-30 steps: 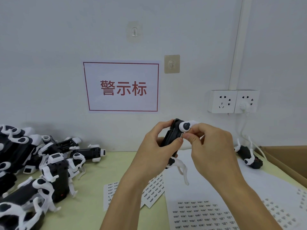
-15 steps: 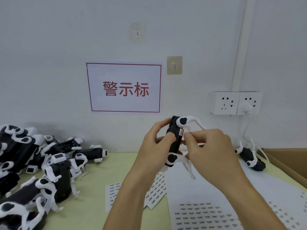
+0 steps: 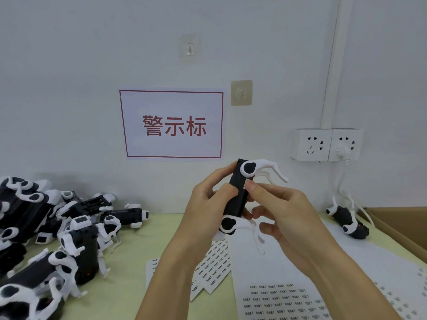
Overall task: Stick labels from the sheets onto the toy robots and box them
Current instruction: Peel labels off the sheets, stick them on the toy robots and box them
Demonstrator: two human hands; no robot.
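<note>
A black toy robot [image 3: 238, 199] with white legs is held upright above the table, in front of the wall. My left hand [image 3: 203, 213] grips its body from the left, thumb across the front. My right hand [image 3: 291, 218] pinches the robot's right side, its thumb tip pressed flat where a small white label sits; the other fingers curl behind the body. A large label sheet [image 3: 277, 296] lies below my hands, and smaller sheets [image 3: 215, 262] lie to its left.
A pile of black-and-white toy robots [image 3: 46, 227] fills the table's left side. One more robot [image 3: 346, 218] lies at the right, beside an open cardboard box [image 3: 402, 222]. Wall sockets [image 3: 325, 144] with a white cable hang above it.
The robot has been turned so its white upper leg points right. My right thumb has slid onto the label on the robot's side and now covers it.
</note>
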